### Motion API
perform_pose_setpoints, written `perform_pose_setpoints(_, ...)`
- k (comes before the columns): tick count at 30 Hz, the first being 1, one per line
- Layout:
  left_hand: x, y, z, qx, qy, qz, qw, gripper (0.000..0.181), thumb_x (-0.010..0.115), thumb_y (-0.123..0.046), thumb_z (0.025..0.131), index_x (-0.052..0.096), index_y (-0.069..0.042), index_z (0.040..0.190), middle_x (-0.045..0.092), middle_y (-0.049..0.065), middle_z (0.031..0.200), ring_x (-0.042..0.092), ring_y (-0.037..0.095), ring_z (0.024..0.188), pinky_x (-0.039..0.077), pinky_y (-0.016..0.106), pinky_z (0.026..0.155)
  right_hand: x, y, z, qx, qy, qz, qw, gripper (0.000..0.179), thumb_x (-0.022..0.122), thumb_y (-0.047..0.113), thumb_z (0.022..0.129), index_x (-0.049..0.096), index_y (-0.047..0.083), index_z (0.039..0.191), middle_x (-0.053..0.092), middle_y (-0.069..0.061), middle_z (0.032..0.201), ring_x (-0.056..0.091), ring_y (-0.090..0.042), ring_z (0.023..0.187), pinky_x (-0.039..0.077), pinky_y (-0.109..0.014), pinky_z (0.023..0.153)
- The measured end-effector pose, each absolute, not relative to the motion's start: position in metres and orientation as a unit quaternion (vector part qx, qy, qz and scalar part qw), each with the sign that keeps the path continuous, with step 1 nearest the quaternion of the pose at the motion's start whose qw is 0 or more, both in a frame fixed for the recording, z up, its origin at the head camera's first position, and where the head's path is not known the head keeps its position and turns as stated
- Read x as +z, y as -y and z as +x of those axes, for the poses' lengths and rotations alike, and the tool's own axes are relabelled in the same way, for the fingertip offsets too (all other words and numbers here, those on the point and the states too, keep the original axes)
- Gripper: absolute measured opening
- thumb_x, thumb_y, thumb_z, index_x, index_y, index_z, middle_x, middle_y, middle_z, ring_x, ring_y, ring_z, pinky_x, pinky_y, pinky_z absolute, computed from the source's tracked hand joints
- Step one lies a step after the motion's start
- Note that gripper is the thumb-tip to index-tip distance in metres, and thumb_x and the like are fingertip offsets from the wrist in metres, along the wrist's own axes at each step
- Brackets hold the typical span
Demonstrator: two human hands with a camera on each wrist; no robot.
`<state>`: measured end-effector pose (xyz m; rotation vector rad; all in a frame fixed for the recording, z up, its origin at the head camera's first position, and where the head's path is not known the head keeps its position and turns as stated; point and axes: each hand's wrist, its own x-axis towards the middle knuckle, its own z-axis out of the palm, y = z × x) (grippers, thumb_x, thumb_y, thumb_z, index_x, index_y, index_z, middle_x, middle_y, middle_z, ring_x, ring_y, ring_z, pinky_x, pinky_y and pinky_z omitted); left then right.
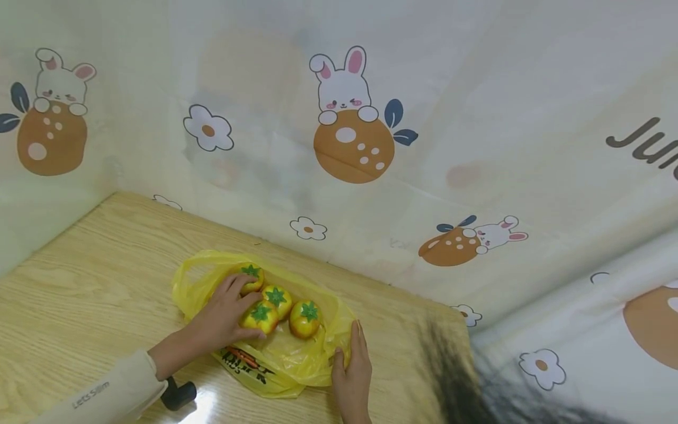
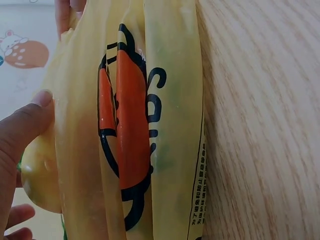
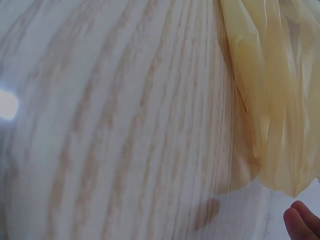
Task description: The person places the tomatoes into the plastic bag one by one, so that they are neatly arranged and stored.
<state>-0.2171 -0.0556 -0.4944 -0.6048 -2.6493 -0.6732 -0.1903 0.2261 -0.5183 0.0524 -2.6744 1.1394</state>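
A yellow plastic bag (image 1: 281, 371) lies mouth up, with several round yellow-orange fruits (image 1: 305, 318) inside, each capped by a green star-shaped leaf top. My left hand (image 1: 225, 312) reaches over the bag's left side and grips the front-left fruit (image 1: 261, 318), thumb below and fingers above. In the left wrist view, the thumb (image 2: 30, 117) lies against the bag's rim beside a fruit (image 2: 42, 180). At the bag's right end, my right hand (image 1: 354, 377) holds its edge between thumb and fingers. Only fingertips of that hand show in the right wrist view, near the bag (image 3: 272, 100).
The bag rests on a light wood-grain table (image 1: 106, 294). A black object (image 1: 178, 394) is beside the left sleeve. Behind the table hangs a pale curtain (image 1: 254, 70) printed with rabbits and flowers. Dark blurred strands (image 1: 455, 377) cross the lower right.
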Motion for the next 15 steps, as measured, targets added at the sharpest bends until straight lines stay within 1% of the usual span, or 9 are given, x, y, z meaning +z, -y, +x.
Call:
perform_pose_setpoints(11, -0.4945, 0.0547, -0.2140, -0.234, 0.934, -0.211, 0.167, 0.066, 0.074, -0.058, 0.064, 0.062, -0.014, 0.113, 0.044, 0.012, 0.132, 0.032, 0.030, 0.125, 0.035, 0.051, 0.101, -0.5184, -0.2275, -0.1891, 0.395, 0.912, 0.017, 0.111, 0.061, 0.052, 0.008, 0.091, 0.025, 0.007, 0.145, 0.026, -0.013, 0.150, 0.027, -0.029, 0.137, 0.034, -0.048, 0.105)
perform_pose_setpoints(15, -0.4947, 0.0542, -0.2122, -0.237, 0.934, -0.210, 0.165, 0.065, 0.075, -0.056, 0.063, 0.063, -0.014, 0.111, 0.045, 0.012, 0.131, 0.033, 0.031, 0.124, 0.036, 0.052, 0.099, -0.5187, -0.2276, -0.1890, 0.394, 0.912, 0.016, 0.112, 0.061, 0.052, 0.008, 0.090, 0.025, 0.006, 0.145, 0.027, -0.014, 0.150, 0.026, -0.029, 0.138, 0.033, -0.048, 0.105)
